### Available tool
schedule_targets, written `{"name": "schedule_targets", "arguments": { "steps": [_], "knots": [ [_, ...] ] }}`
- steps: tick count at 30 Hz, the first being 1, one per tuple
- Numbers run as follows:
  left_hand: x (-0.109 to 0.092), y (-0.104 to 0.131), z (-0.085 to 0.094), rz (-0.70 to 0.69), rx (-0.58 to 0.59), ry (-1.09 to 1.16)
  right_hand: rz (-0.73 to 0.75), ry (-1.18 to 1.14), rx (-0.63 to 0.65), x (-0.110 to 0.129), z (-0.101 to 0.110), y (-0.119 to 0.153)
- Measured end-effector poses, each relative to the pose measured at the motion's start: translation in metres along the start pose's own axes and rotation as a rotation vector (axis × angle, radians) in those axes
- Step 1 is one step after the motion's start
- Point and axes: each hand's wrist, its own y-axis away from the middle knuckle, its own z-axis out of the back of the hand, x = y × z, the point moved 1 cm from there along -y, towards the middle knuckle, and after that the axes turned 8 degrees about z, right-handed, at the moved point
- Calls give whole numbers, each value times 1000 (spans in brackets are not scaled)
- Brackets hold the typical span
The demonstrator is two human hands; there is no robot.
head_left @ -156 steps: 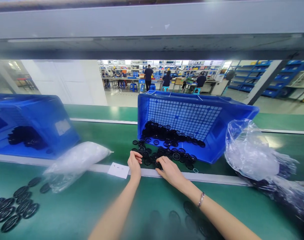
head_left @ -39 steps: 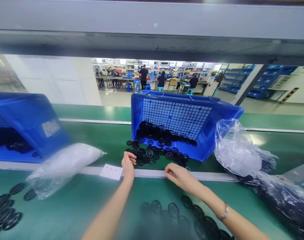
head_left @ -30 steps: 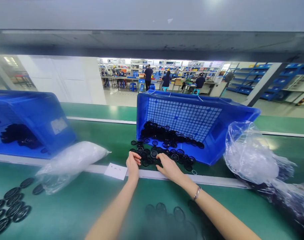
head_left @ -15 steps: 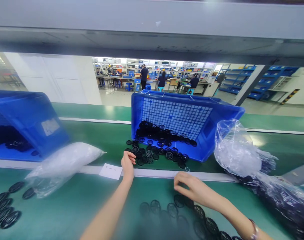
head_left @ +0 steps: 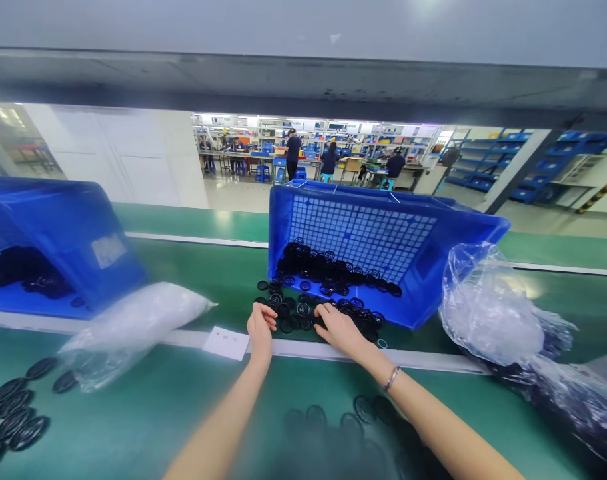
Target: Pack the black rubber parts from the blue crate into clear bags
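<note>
Black spoked plastic discs [head_left: 303,309] lie in a loose pile in front of a blue crate [head_left: 353,190] tipped on its side, with more discs inside it. At the pile's left edge is my left hand [head_left: 261,329], its fingers curled together; whatever they hold is hidden. My right hand [head_left: 339,328] reaches into the pile from the right, thumb and fingers closed about a black disc, partly hidden. Several black discs [head_left: 364,408] in a curved row lie under my right forearm, partly blurred.
A second tipped blue crate [head_left: 98,220] with black parts stands left. Before it lie a white-filled plastic bag [head_left: 143,310], a white paper card [head_left: 226,343] and more discs [head_left: 16,413]. Clear plastic bags [head_left: 493,307] lie at right. A grey beam [head_left: 303,80] crosses overhead. People work far behind.
My right hand has moved up and left from the near row of discs to the pile by the crate. My left hand stays at the pile's left edge. The view has shifted slightly.
</note>
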Motion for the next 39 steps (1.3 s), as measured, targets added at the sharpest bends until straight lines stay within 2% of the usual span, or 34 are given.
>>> {"name": "schedule_targets", "arguments": {
  "steps": [3, 7, 14, 18, 20, 23, 26, 30, 33, 36, 39],
  "knots": [
    [1, 0, 0, 5, 1, -5, -1, 8, -11, 7, 12, 19],
    [1, 0, 1, 7, 3, -3, 32, -49, 40, 13, 19, 41],
    [0, 0, 1, -5, 2, 0, 44, -137, 36, 9, 20, 43],
    [1, -1, 1, -11, -2, 0, 75, -214, -17, 22, 27, 53],
    [1, -1, 1, -13, -2, -1, 110, -273, 23, 33, 31, 64],
    [2, -2, 1, -15, -3, -1, 180, -357, 165, 49, 39, 84],
    [2, -2, 1, -17, -3, -1, 205, -420, 224, 54, 48, 94],
    [2, -1, 1, -21, 2, -1, 89, -368, 84, 33, 50, 80],
    [1, -1, 1, -21, 4, 0, 5, -216, -23, 6, 37, 57],
    [1, -1, 1, -20, 9, 1, 1, -111, -36, -11, 19, 34],
    [1, -1, 1, -20, 9, 2, -5, -94, -33, -14, 7, 23]
  ]
}}
